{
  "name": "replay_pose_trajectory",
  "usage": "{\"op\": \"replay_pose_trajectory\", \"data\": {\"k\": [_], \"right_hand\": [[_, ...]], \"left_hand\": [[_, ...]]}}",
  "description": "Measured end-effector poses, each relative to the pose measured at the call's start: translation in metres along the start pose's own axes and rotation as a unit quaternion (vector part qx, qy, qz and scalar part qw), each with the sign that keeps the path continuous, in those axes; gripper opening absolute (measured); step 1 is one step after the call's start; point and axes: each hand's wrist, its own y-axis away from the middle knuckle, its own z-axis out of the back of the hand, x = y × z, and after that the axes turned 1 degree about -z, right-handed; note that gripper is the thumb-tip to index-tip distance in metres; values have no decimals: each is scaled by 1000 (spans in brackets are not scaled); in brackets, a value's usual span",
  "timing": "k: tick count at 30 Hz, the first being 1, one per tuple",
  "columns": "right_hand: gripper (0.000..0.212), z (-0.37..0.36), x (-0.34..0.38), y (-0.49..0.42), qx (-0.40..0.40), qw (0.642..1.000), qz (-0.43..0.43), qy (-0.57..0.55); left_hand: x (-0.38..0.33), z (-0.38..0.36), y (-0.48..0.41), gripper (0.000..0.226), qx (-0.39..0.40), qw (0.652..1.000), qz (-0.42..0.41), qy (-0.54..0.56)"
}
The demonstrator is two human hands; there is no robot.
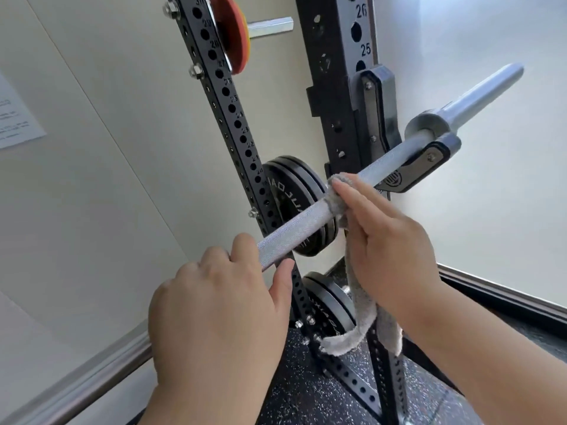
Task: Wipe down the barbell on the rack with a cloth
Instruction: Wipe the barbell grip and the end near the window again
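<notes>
The barbell [294, 230] is a silver steel bar with a knurled shaft. It runs on a slant from lower left to upper right, resting in the J-hook [426, 162] of the black rack [334, 72]. Its collar sits just outside the hook and its smooth bare sleeve [487, 87] juts past it. The left hand [214, 305] grips the shaft. A grey terry cloth [388, 332] wraps over the shaft under the straight fingers of the right hand [386, 250], with its loose tail hanging below the bar.

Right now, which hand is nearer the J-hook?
Right. The right hand presses the cloth on the barbell just short of the J-hook; the left hand grips the barbell farther away.
</notes>
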Motion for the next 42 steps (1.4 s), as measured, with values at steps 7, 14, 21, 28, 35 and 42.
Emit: {"op": "replay_pose_trajectory", "data": {"k": [7, 14, 21, 28, 35, 42], "right_hand": [[53, 5, -7, 1, 53, 993, 102, 36], [54, 6, -16, -2, 75, 994, 77, 5], [53, 15, -62, -30, 75, 996, 29, 27], [66, 19, -54, -21, 139, 981, 138, 11], [61, 13, -61, -17, 125, 988, 85, 42], [65, 19, -91, -43, 96, 991, -24, 92]], "left_hand": [[-8, -2, -5, 43, -25, 999, 9, 19], [-42, -4, -22, 43, -35, 999, 35, 15], [-70, -11, -30, 37, -27, 996, 84, -5], [-95, -16, -34, 36, -21, 994, 107, -17], [-107, -22, -44, 44, -12, 997, 70, -39], [-98, -12, -66, 58, -1, 999, 42, -5]]}}
